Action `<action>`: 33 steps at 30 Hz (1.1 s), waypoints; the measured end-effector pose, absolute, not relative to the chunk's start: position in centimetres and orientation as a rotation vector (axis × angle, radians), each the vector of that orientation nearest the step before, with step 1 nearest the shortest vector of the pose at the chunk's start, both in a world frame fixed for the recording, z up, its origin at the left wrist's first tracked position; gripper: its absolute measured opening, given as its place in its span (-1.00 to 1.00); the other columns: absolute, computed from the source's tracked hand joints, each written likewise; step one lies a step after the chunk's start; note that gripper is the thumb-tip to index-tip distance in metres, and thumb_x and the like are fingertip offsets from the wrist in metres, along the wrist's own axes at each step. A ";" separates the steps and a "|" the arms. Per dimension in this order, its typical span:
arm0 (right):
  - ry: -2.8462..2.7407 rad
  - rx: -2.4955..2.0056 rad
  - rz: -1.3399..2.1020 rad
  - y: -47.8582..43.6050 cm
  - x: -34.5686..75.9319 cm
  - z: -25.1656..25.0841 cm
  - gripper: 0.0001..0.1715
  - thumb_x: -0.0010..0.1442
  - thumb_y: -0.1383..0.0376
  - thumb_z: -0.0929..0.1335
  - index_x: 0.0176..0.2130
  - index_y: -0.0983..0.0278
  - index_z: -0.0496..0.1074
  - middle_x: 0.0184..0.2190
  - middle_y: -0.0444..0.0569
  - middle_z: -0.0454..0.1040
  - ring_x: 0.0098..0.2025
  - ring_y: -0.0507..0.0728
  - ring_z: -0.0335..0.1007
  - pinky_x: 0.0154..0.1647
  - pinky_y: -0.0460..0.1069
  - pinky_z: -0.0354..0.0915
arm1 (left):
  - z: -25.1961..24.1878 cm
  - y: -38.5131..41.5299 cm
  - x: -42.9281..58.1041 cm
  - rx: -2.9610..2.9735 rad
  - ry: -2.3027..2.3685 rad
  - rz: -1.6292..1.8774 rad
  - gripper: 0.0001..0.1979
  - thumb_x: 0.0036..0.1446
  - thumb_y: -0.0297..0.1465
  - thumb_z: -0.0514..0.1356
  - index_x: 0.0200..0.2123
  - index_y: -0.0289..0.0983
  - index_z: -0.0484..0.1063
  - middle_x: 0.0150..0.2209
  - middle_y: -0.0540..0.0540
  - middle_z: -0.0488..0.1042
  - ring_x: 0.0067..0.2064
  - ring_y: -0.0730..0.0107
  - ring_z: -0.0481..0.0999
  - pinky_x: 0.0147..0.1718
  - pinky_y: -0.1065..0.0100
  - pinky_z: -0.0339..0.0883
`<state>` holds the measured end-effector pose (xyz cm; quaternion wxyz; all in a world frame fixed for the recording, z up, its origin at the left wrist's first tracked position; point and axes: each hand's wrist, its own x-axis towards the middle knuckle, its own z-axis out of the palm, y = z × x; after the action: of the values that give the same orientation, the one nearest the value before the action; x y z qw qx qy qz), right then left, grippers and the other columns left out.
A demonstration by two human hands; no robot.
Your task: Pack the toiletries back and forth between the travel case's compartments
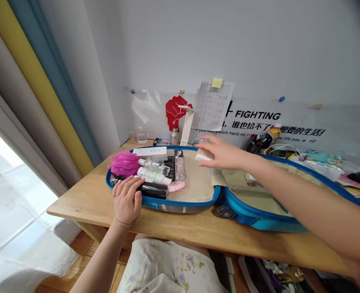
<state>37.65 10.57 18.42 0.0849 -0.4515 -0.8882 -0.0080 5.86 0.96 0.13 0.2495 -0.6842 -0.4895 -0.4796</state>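
An open blue suitcase (180, 206) lies on the wooden table. My left hand (127, 199) rests on its near left rim, fingers laid flat over the edge beside a black glossy case (154, 190). Packed around it are a pink bath puff (124, 163), a clear bottle (155, 166), a white-and-green bottle (153, 176), a white box (151, 153), a flat pink-and-black package (179, 165) and a pink item (176, 186). Over the suitcase's bare right part, my right hand (218, 152) is closed on a small white-and-brown object (205, 154), blurred by motion.
The suitcase's other half (259, 221) lies open at right, a small white item (250, 177) inside. Behind stand a silver bottle (174, 136), a white lamp (186, 126) and a yellow bottle (273, 133). Curtains (45, 81) hang at left.
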 end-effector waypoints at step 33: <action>-2.436 -2.053 0.104 14.7 47.4 19.0 -0.64 0.36 0.25 0.25 0.09 0.25 0.43 0.12 0.06 0.44 0.10 0.08 0.38 0.18 0.07 0.28 | -0.4 1.3 5.7 -1.838 -1.311 -1.321 -0.64 0.34 -0.34 -0.07 0.01 -0.24 0.46 0.06 -0.23 0.50 0.19 0.11 0.37 0.17 0.11 0.09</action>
<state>47.36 14.71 19.02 -0.0228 -0.6439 -0.7641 0.0325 5.73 1.26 -0.38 0.2598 -0.6786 -0.4841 -0.4875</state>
